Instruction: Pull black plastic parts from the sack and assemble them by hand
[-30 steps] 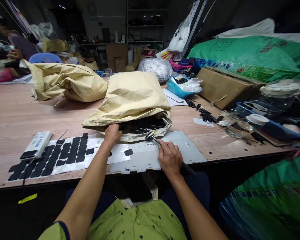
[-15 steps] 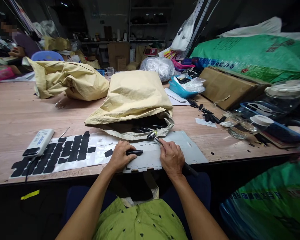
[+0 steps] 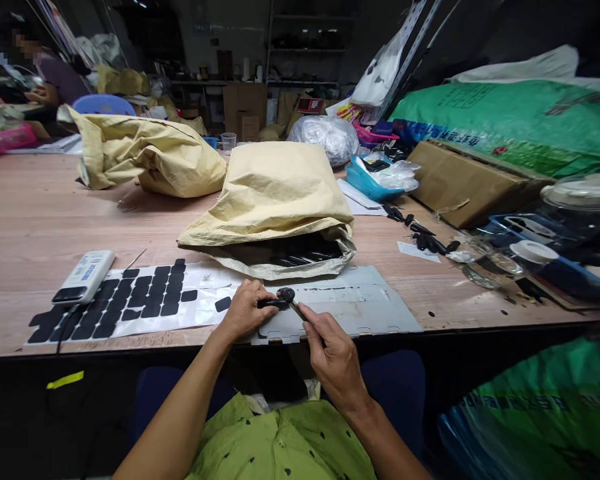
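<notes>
My left hand point(image 3: 247, 308) is closed on a short black rod-shaped piece point(image 3: 273, 303), held low over a grey board point(image 3: 340, 310) at the table's front edge. In my right hand point(image 3: 333, 357) is a small hammer point(image 3: 287, 294), gripped by its handle. The hammer's head is at the black piece's right end; whether they touch I cannot tell. Behind both hands lies a yellow paper sack point(image 3: 280, 193), its mouth facing me, with several black pieces point(image 3: 310, 252) inside. Left of my left hand is a white sheet point(image 3: 155, 307) with black rounded-square stickers.
A white power bank point(image 3: 84, 277) with a cable rests on the sheet. Another yellow sack point(image 3: 155, 153) lies behind. To the right are loose black parts point(image 3: 423, 237), a cardboard box point(image 3: 475, 177) and a blue tray point(image 3: 580, 267). A person point(image 3: 55, 77) sits far left.
My right hand has swung the hammer left and down, from beside the sack's mouth to the black piece's end. My left hand keeps its hold. The whole view has shifted slightly.
</notes>
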The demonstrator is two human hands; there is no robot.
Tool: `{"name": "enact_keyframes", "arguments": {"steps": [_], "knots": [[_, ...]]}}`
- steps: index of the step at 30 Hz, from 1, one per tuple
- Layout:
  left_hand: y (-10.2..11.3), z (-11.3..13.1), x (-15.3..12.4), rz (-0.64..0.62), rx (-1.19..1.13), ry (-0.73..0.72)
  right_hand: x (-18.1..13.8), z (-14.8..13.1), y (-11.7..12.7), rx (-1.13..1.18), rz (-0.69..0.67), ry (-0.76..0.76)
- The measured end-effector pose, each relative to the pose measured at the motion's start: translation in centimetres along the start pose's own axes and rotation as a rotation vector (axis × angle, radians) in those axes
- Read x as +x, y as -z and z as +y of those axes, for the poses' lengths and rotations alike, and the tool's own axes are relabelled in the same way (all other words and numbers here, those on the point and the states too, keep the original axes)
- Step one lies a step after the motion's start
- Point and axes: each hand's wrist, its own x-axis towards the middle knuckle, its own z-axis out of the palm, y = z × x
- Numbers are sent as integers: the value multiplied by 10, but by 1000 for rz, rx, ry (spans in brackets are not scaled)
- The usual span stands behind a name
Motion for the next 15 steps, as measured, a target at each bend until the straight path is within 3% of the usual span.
{"name": "enact_keyframes", "arguments": {"steps": [8,15], "knots": [[-2,-1,0,10,-39,-6,-7,2,-6,-99,-44,7],[-2,-2,0,17,-22,-4,-8,4,2,-105,17,-8]]}}
